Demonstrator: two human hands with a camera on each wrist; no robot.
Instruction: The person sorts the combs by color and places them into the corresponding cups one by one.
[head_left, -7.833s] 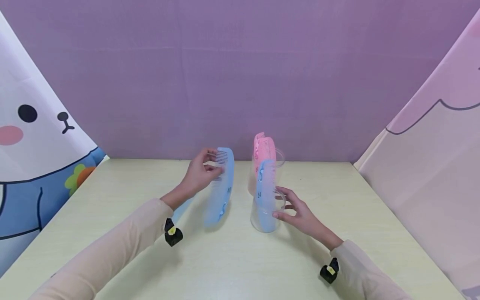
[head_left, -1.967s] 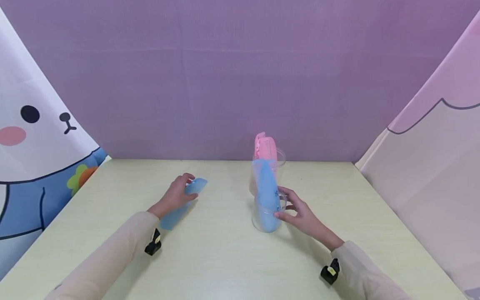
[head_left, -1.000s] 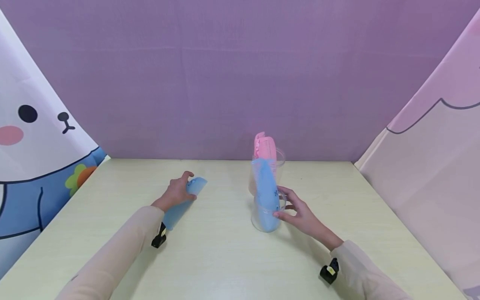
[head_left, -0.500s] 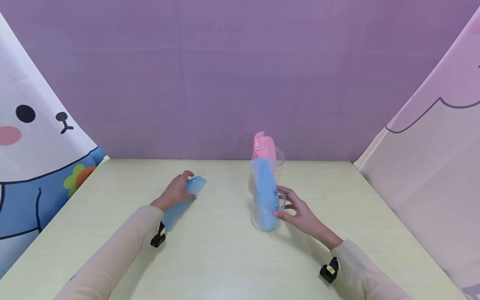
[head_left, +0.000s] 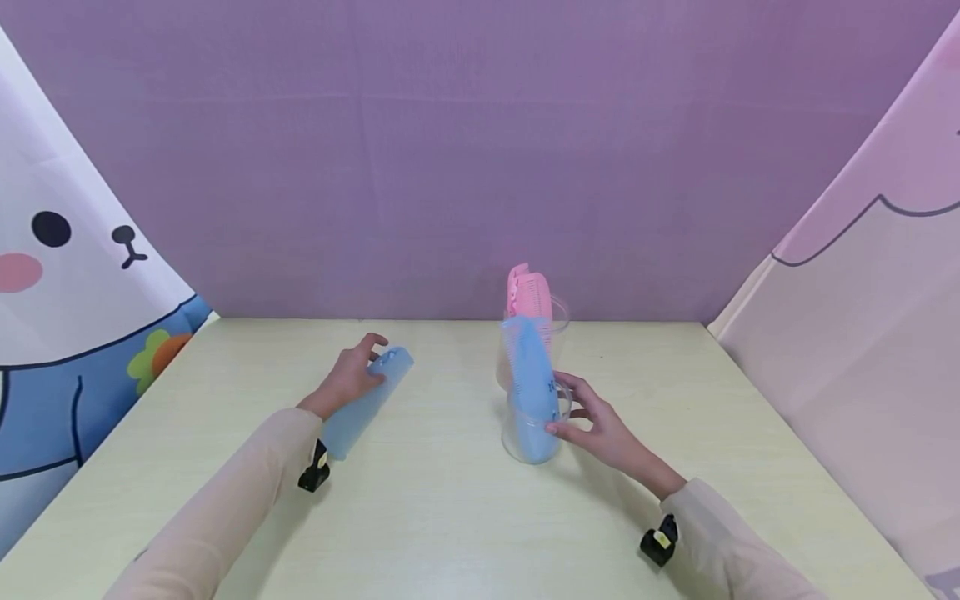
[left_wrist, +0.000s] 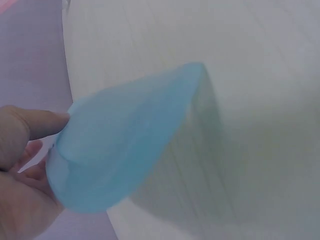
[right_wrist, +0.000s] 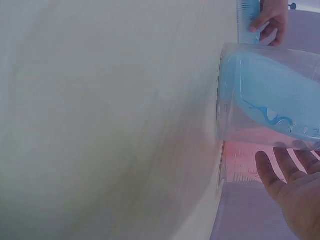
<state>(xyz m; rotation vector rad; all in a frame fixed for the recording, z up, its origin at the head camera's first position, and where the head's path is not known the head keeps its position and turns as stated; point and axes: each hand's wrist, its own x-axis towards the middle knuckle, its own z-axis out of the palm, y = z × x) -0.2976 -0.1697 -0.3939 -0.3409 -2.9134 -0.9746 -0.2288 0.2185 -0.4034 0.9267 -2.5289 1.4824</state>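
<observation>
A light-blue comb (head_left: 358, 421) with a bow decoration lies slantwise on the left of the table. My left hand (head_left: 350, 379) pinches its far end, thumb on the near face and fingers behind, as the left wrist view shows. My right hand (head_left: 600, 425) holds the handle of a clear mug (head_left: 512, 437), with thumb and fingertips at the handle. Blue combs (head_left: 534, 375) stand upright inside that mug, overlapping one another. In the right wrist view several fingers (right_wrist: 267, 172) of that hand hang loosely beside the mug.
Right behind the near mug stands another clear mug (head_left: 558, 342) holding pink combs (head_left: 531, 292). A purple backdrop (head_left: 480, 167) rises at the table's back edge. Printed cloths (head_left: 82, 308) flank both sides of the pale wooden table (head_left: 450, 525).
The blue comb earlier held up in my left hand now stands in the near mug. My left hand has moved left to the lying comb and shifted its grip slightly. The right hand stays put.
</observation>
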